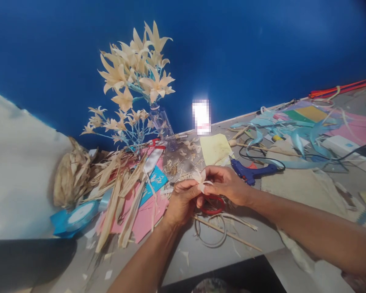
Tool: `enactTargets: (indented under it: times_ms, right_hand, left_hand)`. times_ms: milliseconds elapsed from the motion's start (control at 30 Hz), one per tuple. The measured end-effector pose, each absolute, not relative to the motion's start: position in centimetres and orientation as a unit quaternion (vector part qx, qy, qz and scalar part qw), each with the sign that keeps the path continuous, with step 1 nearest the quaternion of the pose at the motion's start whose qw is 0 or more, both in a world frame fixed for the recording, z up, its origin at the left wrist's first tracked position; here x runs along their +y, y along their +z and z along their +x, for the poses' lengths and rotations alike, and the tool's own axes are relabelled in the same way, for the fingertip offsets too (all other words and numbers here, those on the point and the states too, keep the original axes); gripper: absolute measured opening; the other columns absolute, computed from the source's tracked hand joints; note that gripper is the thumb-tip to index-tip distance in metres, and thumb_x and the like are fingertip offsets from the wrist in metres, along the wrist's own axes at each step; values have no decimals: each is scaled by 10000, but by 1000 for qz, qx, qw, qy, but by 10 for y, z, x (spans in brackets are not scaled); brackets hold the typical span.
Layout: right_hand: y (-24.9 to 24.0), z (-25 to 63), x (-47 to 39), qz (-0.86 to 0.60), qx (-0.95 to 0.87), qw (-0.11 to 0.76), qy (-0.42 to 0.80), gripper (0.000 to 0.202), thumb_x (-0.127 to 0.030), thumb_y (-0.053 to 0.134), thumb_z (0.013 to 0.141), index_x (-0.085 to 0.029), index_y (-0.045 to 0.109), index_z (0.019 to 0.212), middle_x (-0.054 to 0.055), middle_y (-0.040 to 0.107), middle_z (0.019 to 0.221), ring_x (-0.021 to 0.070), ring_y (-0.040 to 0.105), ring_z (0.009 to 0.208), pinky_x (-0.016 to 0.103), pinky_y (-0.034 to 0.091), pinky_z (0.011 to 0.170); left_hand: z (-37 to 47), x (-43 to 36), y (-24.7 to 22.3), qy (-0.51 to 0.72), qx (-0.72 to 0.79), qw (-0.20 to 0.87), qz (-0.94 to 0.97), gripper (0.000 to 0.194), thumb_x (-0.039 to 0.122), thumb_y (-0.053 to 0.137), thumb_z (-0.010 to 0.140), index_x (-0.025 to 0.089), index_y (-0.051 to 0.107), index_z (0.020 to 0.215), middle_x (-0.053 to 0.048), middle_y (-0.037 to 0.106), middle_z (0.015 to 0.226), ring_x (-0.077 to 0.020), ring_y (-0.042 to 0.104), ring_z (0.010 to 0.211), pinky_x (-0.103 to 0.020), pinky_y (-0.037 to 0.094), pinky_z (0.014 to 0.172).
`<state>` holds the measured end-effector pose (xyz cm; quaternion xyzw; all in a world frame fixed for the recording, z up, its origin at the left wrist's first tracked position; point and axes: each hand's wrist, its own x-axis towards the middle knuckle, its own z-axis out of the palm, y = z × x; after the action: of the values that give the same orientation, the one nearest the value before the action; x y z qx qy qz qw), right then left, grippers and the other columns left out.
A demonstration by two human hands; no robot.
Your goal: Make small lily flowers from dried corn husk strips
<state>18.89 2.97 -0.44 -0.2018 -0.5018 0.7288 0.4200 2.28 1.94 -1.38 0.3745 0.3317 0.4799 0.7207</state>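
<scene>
Head view: just left of the blue glue gun (252, 173), the left hand (183, 200) and right hand (230, 184), each nearly closed, pinch a small pale flower (202, 181); I'd worry too hard a squeeze might crease it.

Legible texts, brands, numbers or signs: none. Blue card (156, 179), left of the left hand (179, 203): white script-like marks, unreadable. Ribbon spool (82, 213), farther left of the same hand: pale round face, any print too small to tell. Glue gun (253, 171), just beside the right hand (228, 185): any marking too blurred to read. Bright rectangle (201, 116), beyond both hands: pixelated, faint pink marks low down, undecipherable
</scene>
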Motion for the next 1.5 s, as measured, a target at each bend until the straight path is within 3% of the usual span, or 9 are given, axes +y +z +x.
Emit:
enactTargets:
  times_ms: [233, 433, 667, 867, 1100, 1300, 1500]
  right_hand:
    - [-7, 189, 31, -217, -498, 434, 719, 265, -273, 807, 767, -155, 622, 914, 9, 679, 807, 176, 727, 663, 273, 562, 645]
    - [-8, 190, 35, -262, -471, 436, 721, 290, -277, 840, 710, -150, 651, 890, -24, 628, 649, 86, 584, 546, 157, 368, 459]
    - [-11, 190, 38, -248, -445, 424, 749, 286, -252, 845, 676, -152, 653, 863, -21, 638, 632, 94, 587, 540, 167, 342, 459]
    - [-10, 188, 34, -224, -428, 410, 773, 302, -271, 852, 684, -147, 639, 859, -17, 632, 602, 88, 576, 502, 157, 289, 429]
    - [-13, 190, 35, -249, -414, 415, 771, 335, -256, 870, 679, -163, 630, 895, -26, 642, 636, 119, 629, 544, 184, 395, 474]
    - [-16, 190, 35, -245, -443, 409, 759, 283, -291, 831, 752, -160, 606, 866, -21, 648, 636, 127, 653, 560, 211, 487, 532]
    - [-9, 188, 32, -253, -468, 418, 736, 309, -337, 848, 730, -149, 636, 854, -15, 644, 662, 128, 654, 579, 237, 532, 578]
  left_hand:
    - [24, 18, -13, 478, 334, 719, 378, 237, 334, 858, 661, 136, 728, 655, 17, 579, 425, -68, 458, 372, -209, 319, 458]
    - [25, 20, -14, 474, 315, 727, 383, 292, 353, 885, 620, 118, 720, 673, -7, 636, 503, -83, 487, 368, -214, 342, 419]
    - [23, 23, -18, 450, 289, 746, 396, 277, 351, 875, 650, 127, 715, 678, 19, 576, 430, -80, 483, 361, -191, 341, 408]
    - [21, 23, -18, 440, 287, 758, 388, 297, 350, 894, 622, 123, 707, 658, 0, 640, 508, -75, 502, 355, -195, 363, 398]
    - [23, 20, -17, 451, 280, 770, 354, 232, 274, 879, 656, 136, 720, 755, -20, 719, 636, -77, 551, 386, -183, 411, 407]
    - [24, 17, -16, 451, 290, 772, 342, 262, 335, 840, 708, 113, 703, 733, -19, 679, 633, -62, 525, 407, -169, 396, 400]
    - [23, 17, -22, 442, 292, 789, 311, 278, 336, 852, 688, 111, 687, 698, -4, 634, 582, -52, 485, 403, -172, 358, 409]
